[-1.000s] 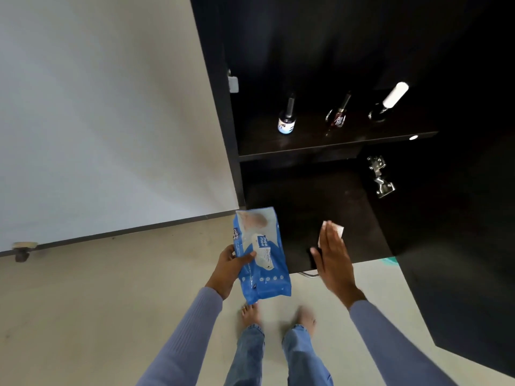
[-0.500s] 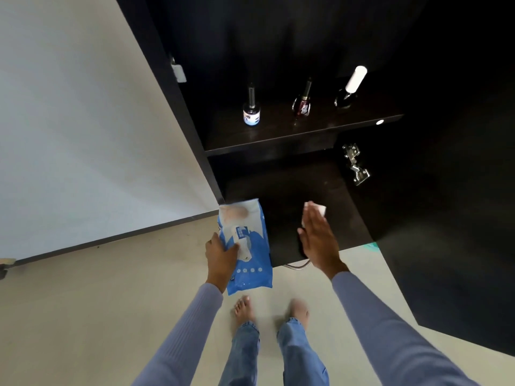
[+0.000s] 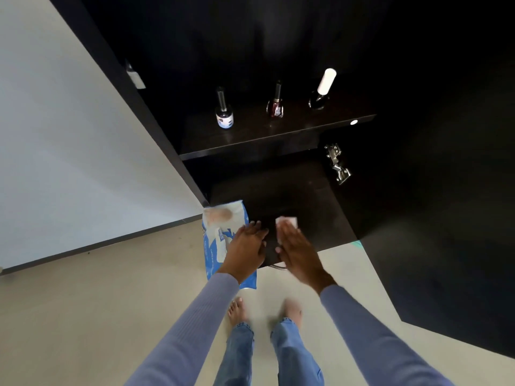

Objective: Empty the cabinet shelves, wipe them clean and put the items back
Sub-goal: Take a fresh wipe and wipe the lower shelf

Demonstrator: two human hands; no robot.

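The dark cabinet stands open in front of me. My right hand [image 3: 299, 252] lies flat, fingers straight, on a white wipe [image 3: 288, 220] pressed to the lower shelf [image 3: 306, 190] near its front edge. My left hand [image 3: 246, 249] holds a blue wipes pack [image 3: 216, 240] at the shelf's left front corner, its fingers reaching over the pack toward my right hand. On the upper shelf [image 3: 278, 135] stand three small bottles: a white-labelled one [image 3: 223, 115], a dark red one [image 3: 276, 105] and a black one with a white cap [image 3: 323, 87].
The open cabinet door [image 3: 446, 246] juts out on the right, with a metal hinge [image 3: 337, 165] beside the lower shelf. A white wall [image 3: 69, 135] runs along the left. My bare feet [image 3: 237, 310] stand on the pale floor just below the shelf edge.
My left hand has swung right across the wipes pack, closing in on my right hand. My right hand with the white wipe has stayed near the shelf's front. The view has shifted closer.
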